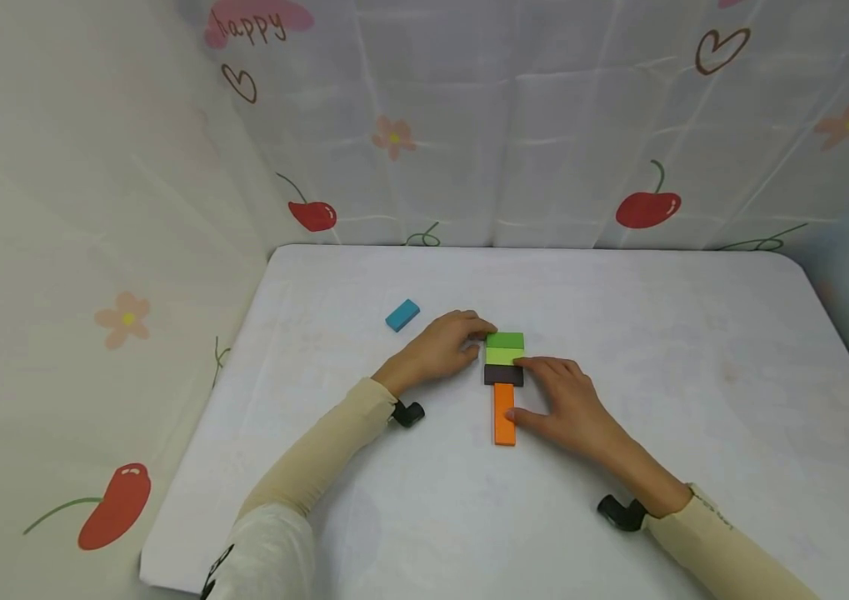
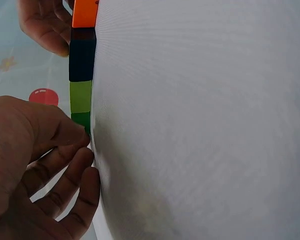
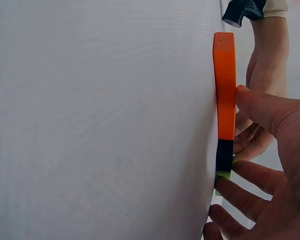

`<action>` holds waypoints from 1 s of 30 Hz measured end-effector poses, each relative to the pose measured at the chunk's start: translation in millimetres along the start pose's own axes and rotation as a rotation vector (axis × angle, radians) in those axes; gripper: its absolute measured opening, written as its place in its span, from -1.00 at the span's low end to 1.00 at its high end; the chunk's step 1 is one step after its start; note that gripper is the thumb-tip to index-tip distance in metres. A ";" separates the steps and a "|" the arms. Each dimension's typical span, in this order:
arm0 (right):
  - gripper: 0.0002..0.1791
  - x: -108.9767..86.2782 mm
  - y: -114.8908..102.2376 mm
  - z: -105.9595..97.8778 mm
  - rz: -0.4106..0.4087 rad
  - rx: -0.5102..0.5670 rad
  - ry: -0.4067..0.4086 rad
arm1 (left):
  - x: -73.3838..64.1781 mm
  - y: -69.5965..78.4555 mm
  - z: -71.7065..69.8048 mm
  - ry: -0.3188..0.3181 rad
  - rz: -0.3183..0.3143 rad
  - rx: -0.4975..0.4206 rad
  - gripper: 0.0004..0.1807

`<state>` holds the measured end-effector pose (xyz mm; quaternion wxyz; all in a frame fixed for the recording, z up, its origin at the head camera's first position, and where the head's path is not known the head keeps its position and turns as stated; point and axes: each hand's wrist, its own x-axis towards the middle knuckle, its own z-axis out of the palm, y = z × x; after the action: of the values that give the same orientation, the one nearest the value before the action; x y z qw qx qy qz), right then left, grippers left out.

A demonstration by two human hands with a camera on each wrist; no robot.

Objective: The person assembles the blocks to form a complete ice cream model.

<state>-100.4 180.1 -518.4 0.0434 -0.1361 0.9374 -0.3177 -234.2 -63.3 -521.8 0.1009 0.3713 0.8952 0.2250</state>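
Observation:
Several flat blocks lie in a row on the white table. A dark green block [image 1: 505, 340] is at the far end, then a light green block [image 1: 501, 356], a black block [image 1: 503, 375] and a lengthwise orange block [image 1: 504, 414]. My left hand [image 1: 446, 346] touches the dark green block's far left corner with its fingertips. From the right, my right hand [image 1: 570, 408] rests its thumb on the orange block's edge, and its index fingertip touches the light green block near the black one. In the right wrist view its other fingers are spread beside the row.
A blue block [image 1: 402, 315] lies apart, up and left of the row. The white table [image 1: 694, 333] ends at a patterned cloth [image 1: 499, 167] behind it. Small black cameras [image 1: 622, 512] sit on both wrists.

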 end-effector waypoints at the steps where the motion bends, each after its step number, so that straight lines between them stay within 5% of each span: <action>1: -0.15 0.1 0.1 0.0 -0.002 0.001 0.001 | 0.1 0.0 -0.1 0.001 0.000 -0.003 -0.54; 22: -0.15 0.5 -0.3 0.2 0.016 0.003 -0.007 | -1.4 -0.3 -1.1 0.040 -0.013 -0.005 -0.62; 30: -0.14 0.4 -1.5 -1.0 0.030 0.005 -0.017 | -23.5 -19.6 -15.4 0.121 -0.103 -0.036 -0.66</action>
<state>-100.6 179.4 -516.7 0.0564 -0.1245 0.9381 -0.3183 -235.1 -97.2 -517.3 0.0645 0.3088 0.9133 0.2575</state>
